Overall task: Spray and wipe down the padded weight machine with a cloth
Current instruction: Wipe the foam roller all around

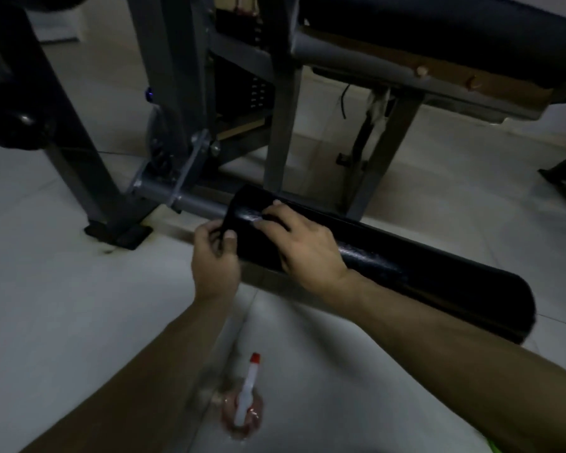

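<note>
A long black padded roller (422,273) of the weight machine lies low over the floor, running from centre to lower right. Its left end is covered by what looks like a black cloth (242,237), hard to tell apart from the pad in the dim light. My left hand (214,256) pinches the cloth's edge at the roller's left end. On top of the roller, my right hand (304,246) presses down with bent fingers on the same dark cloth. A clear spray bottle (245,400) with a white head and red nozzle stands on the floor between my forearms.
The grey steel frame (281,125) and a cross bar (190,199) rise behind the roller. A dark padded bench (438,31) spans the top right. A black upright with a round knob (23,119) stands at left. Pale floor tiles (62,305) surround everything.
</note>
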Available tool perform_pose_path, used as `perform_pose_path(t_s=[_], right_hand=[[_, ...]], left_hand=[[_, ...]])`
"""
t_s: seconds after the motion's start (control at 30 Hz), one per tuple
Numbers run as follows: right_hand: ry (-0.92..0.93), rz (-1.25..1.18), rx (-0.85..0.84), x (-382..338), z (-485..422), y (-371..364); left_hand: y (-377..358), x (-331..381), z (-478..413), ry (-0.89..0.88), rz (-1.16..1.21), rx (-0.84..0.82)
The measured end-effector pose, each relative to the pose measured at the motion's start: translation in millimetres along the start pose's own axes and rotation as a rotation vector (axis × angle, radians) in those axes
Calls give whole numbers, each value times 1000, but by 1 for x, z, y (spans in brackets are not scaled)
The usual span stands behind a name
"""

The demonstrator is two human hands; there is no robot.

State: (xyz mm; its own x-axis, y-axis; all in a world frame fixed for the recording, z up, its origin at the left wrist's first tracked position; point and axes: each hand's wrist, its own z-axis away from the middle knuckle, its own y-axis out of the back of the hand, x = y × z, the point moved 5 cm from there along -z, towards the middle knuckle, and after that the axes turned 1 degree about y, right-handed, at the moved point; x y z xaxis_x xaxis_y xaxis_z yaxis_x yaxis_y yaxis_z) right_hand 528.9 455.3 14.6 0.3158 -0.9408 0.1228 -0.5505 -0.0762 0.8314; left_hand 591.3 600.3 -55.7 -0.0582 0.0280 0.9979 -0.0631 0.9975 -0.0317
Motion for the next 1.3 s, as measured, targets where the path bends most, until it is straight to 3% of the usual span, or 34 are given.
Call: perform_pose_path(t_s=[0.17,0.27,0.37,0.43,0.57,0.7,0.97,1.07,1.3], right_hand=[[18,-87,-64,-39,-81,-33],[19,-115,-62,-25,-71,-25],[11,-90,-61,3,-25,-5],[-8,-39,-46,22,7,12],[-54,38,-35,58,72,49],[-143,123,-37,105,167,96],[-388,259,-80,159,306,165],[-428,219,-72,157,292,160],[-243,70,-26,106,166,98]], left_hand=[[6,0,-12,-20,-49,-66],[2,12,-15,15,-49,-26],[-2,21,-10,36,-119,57],[-6,29,2,-39,-276,109],[-35,32,45,-239,-456,-3],[-71,17,79,-178,-492,-104],[-99,16,93,-97,-519,-83],[-107,24,92,-103,-543,-70],[-101,53,74,-96,-578,15]])
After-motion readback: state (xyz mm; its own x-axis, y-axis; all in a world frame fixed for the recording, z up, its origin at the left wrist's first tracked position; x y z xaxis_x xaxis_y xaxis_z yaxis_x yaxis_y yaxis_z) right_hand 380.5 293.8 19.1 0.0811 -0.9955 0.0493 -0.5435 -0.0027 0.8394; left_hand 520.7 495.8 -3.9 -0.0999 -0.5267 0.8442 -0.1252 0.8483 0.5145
